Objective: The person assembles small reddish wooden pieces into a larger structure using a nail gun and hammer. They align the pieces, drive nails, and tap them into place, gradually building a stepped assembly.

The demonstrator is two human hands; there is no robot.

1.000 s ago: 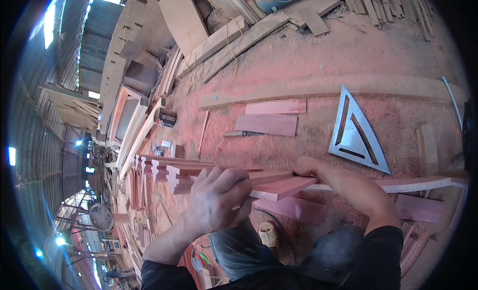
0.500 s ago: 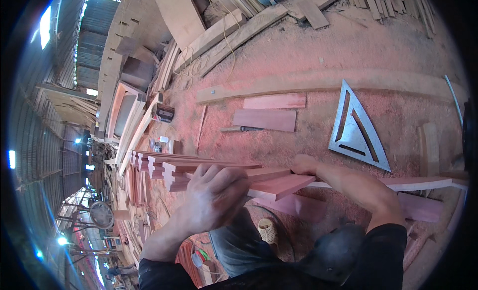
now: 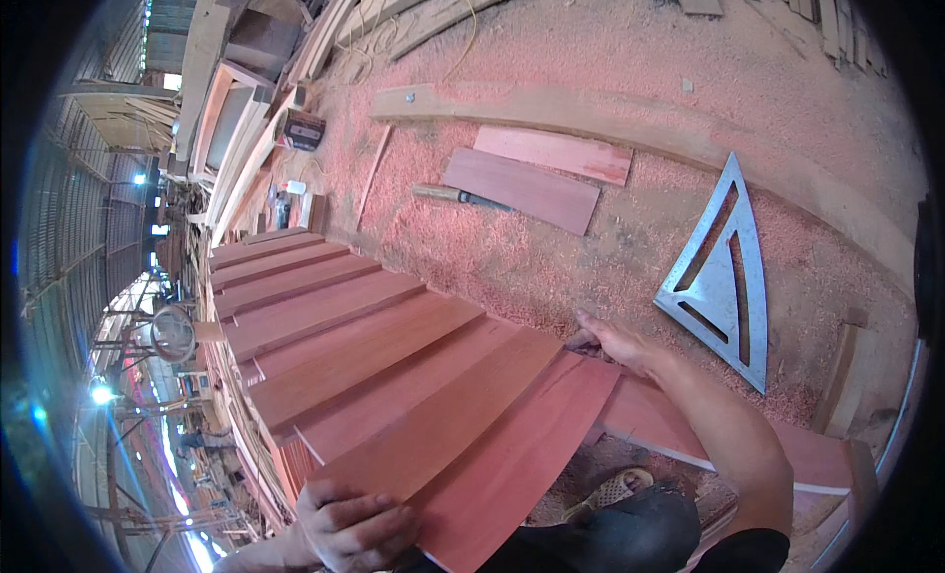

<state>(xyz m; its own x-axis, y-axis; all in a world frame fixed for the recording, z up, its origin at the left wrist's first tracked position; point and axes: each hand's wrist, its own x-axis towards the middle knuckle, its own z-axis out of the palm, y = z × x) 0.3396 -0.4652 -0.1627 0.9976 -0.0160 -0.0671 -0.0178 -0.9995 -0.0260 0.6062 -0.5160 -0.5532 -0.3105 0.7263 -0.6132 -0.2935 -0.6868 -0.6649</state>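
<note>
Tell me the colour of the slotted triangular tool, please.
The tool is silvery grey: head view.

- Dark box (image 3: 300, 131): pale print on its side, too small and blurred to read.
- Metal set square (image 3: 717, 278): no readable figures.
- No other readable words, numbers or signs.

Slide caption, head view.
Left hand and right hand at opposite ends of a reddish board; metal triangle on the floor.
</note>
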